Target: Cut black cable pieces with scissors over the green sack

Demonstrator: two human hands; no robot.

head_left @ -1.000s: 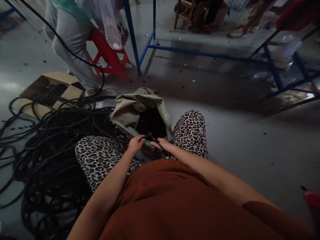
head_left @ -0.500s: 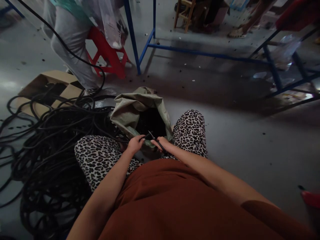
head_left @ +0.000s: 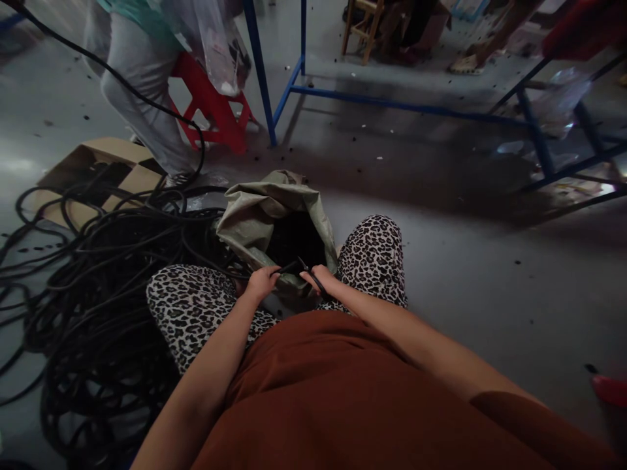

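Note:
Between my knees stands a greenish woven sack (head_left: 252,225) with its mouth folded open and dark contents inside. At its near rim my left hand (head_left: 263,282) is closed on the end of a black rubber hose (head_left: 288,267), which points right over the opening. My right hand (head_left: 321,281) grips a pair of scissors (head_left: 316,279) with dark handles, blades up and left near the hose tip. Whether the blades touch the hose I cannot tell. A large tangle of black hose (head_left: 112,274) lies on the floor to my left.
An opened cardboard box (head_left: 122,150) holding dark pieces sits beyond the tangle. A person in grey trousers (head_left: 142,98) is by a red plastic stool (head_left: 210,111). A blue metal frame (head_left: 392,103) crosses ahead. Small scraps dot the grey floor.
My left hand has shifted slightly left, and more hose shows past its fingers. The scissors have tilted and moved a little to the right with my right hand.

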